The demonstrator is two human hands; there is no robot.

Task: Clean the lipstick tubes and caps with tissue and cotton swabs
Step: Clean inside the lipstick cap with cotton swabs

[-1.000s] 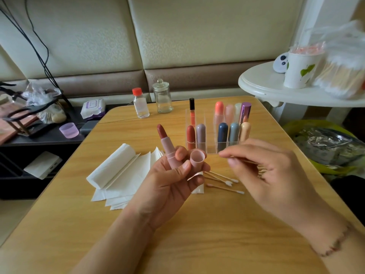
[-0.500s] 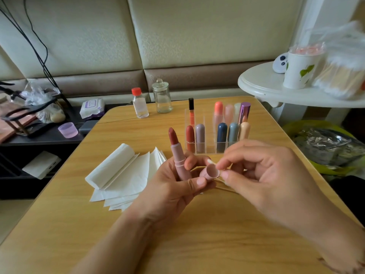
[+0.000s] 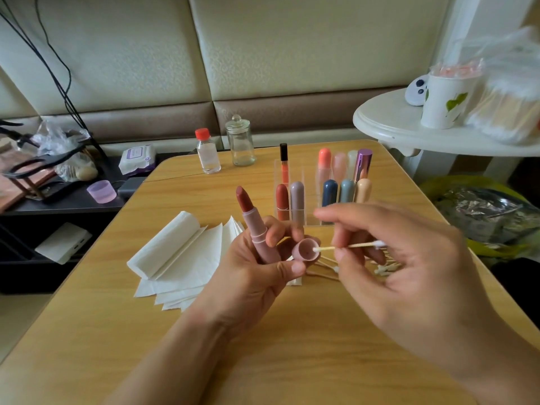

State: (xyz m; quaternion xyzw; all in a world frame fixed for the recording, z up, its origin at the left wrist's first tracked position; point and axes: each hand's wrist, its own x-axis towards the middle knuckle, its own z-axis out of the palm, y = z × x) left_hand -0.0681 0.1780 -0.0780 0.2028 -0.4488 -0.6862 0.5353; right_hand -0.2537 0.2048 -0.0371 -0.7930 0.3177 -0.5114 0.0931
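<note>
Here the right hand (image 3: 403, 267) pinches a thin wooden cotton swab (image 3: 347, 247) between thumb and fingertips, its white tip now inside the mouth of the small mauve plastic cap (image 3: 305, 250); a second ago the swab was well short of the cap, which stood with its opening upward. The cap has since been tipped sideways toward the right hand, so swabbing of its interior appears to be just beginning. The left hand (image 3: 263, 267) grips two things at once: the cap, held between thumb and fingertips, and just left of the cap the open dusty-pink lipstick tube (image 3: 257, 229), upright with its brick-red bullet exposed. Whether the swab tip touches the cap's inner wall cannot be told at this resolution. Below and right of the cap, spare cotton swabs (image 3: 382, 267) lie on the light wooden table (image 3: 292, 346). Left of the cap lies a fan of white folded tissues (image 3: 181, 255). Behind the cap stands the clear acrylic organiser (image 3: 309, 220) of capped lipsticks, presumably awaiting cleaning.
</note>
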